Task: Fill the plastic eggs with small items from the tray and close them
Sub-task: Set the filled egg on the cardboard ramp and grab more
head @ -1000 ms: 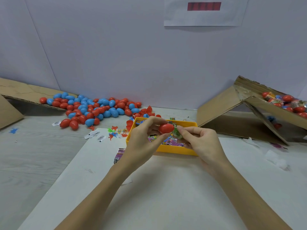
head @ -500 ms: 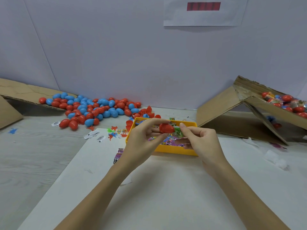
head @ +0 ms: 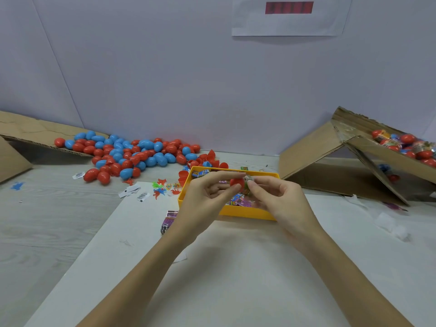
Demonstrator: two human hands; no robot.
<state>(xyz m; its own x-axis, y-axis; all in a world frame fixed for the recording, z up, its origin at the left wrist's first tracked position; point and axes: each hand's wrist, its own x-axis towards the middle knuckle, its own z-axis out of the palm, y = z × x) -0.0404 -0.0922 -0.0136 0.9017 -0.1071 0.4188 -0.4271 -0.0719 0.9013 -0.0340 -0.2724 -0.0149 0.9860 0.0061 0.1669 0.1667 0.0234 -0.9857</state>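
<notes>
We see a white sheet [head: 236,267] spread over the wooden table [head: 47,220], with a tilted cardboard box [head: 335,161] of filled eggs on the right and a big pile of red and blue eggs [head: 132,154] at the back left. Just beyond the sheet's far edge sits the yellow tray [head: 245,212] of small wrapped items. Over it our left hand [head: 205,199] pinches a red egg half [head: 236,181], and our right hand [head: 280,199] pinches a small wrapped item [head: 247,182] against its open side.
</notes>
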